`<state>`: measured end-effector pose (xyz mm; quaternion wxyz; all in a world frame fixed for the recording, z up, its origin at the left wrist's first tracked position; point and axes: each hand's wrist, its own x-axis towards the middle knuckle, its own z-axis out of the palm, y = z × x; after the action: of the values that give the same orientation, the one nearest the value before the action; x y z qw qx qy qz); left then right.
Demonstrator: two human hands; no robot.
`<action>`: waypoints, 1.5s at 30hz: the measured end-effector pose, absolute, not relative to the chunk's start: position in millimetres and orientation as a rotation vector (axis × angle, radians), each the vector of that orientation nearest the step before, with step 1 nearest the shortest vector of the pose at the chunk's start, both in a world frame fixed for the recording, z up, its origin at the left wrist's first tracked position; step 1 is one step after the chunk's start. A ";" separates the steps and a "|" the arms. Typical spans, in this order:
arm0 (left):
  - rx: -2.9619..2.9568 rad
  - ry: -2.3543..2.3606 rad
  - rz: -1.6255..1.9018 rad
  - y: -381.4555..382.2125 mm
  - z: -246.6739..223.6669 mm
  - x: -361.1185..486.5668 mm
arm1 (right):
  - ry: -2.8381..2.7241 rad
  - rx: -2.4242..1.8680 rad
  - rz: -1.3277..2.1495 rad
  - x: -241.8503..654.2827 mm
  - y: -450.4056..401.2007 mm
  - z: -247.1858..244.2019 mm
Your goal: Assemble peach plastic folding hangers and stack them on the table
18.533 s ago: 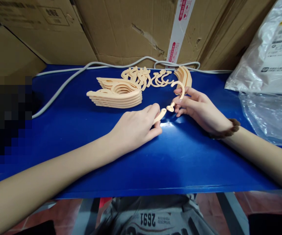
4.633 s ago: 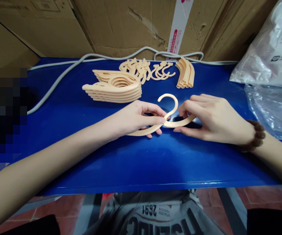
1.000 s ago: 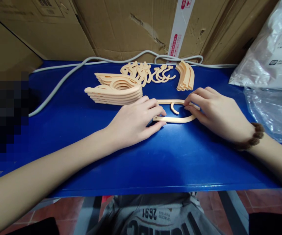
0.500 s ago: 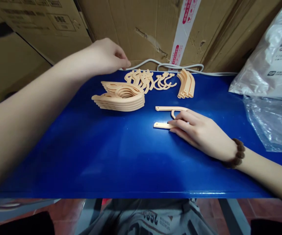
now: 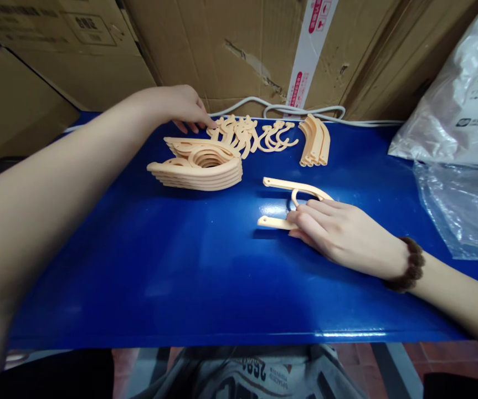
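My right hand (image 5: pixel 325 227) is closed on a peach plastic hanger body (image 5: pixel 288 184), gripping it near its curved end. Its two arms point left, slightly above the blue tabletop, and part of it is hidden under my fingers. My left hand (image 5: pixel 191 112) is over the back of the table with its fingers apart, the index fingertip at the left edge of a pile of small curved peach pieces (image 5: pixel 242 136). Whether it touches one I cannot tell. Just in front of that hand lies a neat stack of matching hanger bodies (image 5: pixel 199 174).
Several peach hooks (image 5: pixel 278 138) and a bundle of curved bars (image 5: pixel 315 141) lie along the back. Behind them run a white cable (image 5: pixel 247 101) and a cardboard box (image 5: pixel 205 50). A clear plastic bag (image 5: pixel 463 210) and a white package (image 5: pixel 438 122) occupy the right side.
My left hand has come down to the left edge of the curved pieces, its fingers spreading. My right hand has tilted and slightly lifted the hanger body.
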<state>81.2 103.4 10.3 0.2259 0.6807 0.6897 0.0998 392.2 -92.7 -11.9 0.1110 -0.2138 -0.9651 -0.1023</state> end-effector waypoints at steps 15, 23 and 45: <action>1.887 1.923 0.429 92.9 10.7 91.9 | -2.833 -0.667 -0.398 392.7 -95.4 -11.4; 2.463 2.033 1.183 30.2 71.7 116.6 | -2.862 -0.770 -0.157 396.8 -94.0 -11.4; 2.708 1.299 0.377 -94.3 -17.2 143.5 | -2.820 -0.881 0.027 401.1 -88.6 -10.3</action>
<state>143.5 -94.3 -17.2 0.0573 0.8931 0.4286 0.1244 401.1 -88.6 -10.3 0.0935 -0.2968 -0.9503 0.0091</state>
